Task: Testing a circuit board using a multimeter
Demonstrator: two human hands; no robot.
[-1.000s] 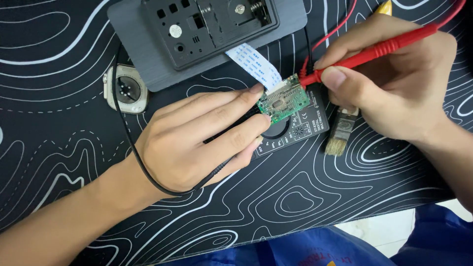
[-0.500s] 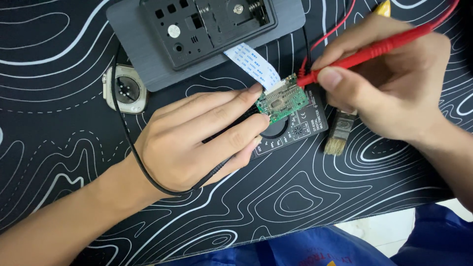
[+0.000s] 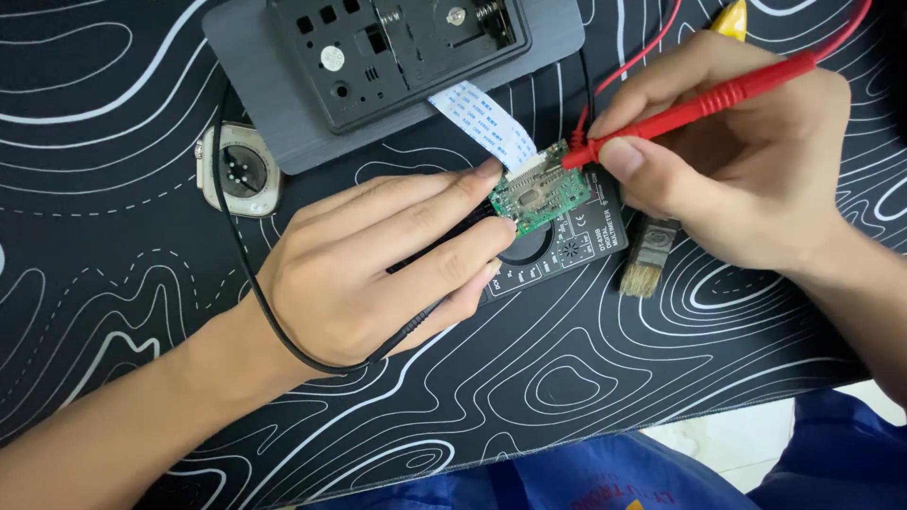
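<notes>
1. Our left hand (image 3: 378, 274) pinches the small green circuit board (image 3: 540, 196) between fingertips, over the black multimeter (image 3: 576, 241).
2. Our right hand (image 3: 737, 161) has its fingers clamped on the red plastic test probe (image 3: 699, 104), tip touching the board's upper right edge.
3. A white flat ribbon cable (image 3: 487, 127) joins the board to the grey device housing (image 3: 283, 113).
4. A small bristle brush (image 3: 647, 264) lies just beside the multimeter; a watch body (image 3: 238, 172) rests on the black patterned mat (image 3: 586, 378).

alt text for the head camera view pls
The right hand presses a red probe onto a small green circuit board, which the left hand steadies over a black multimeter. A grey device, a watch body and a small brush lie on a patterned black mat.
</notes>
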